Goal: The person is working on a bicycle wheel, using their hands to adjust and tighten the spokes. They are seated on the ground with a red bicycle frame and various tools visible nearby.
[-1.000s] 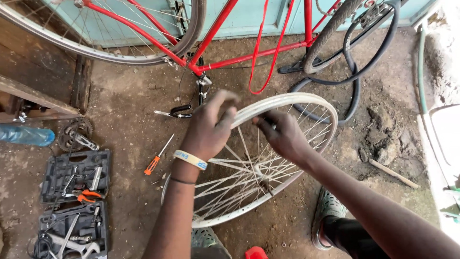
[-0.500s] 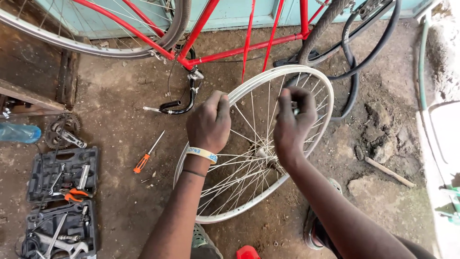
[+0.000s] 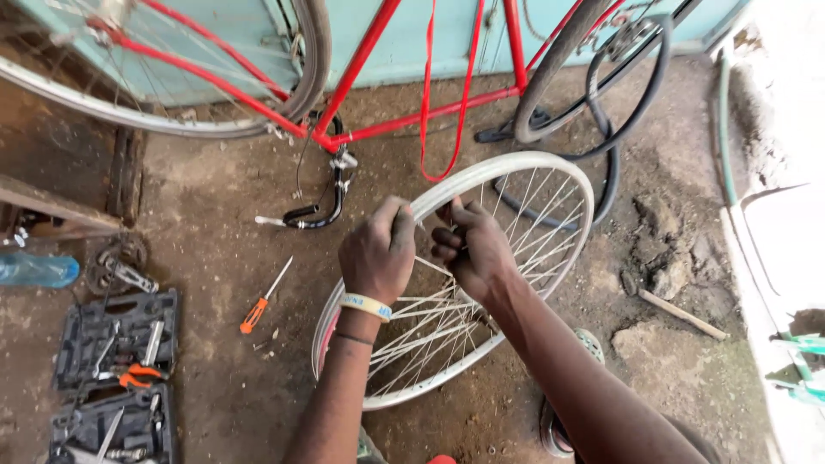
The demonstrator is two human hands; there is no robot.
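Both hands on bare rim (image 3: 516,172), top-left arc, wheel stood upright on dirt floor (image 3: 215,258). Left hand (image 3: 376,253) clenched over rim edge; right hand (image 3: 471,247) just beside it, fingers curled in among spokes (image 3: 533,223), pinching something too small to tell. No tyre on rim: black tube (image 3: 632,112) lies beyond it by red frame (image 3: 361,60). Screwdriver (image 3: 265,299) left of grip, untouched. Looks mid-job: stripped, refit not started.
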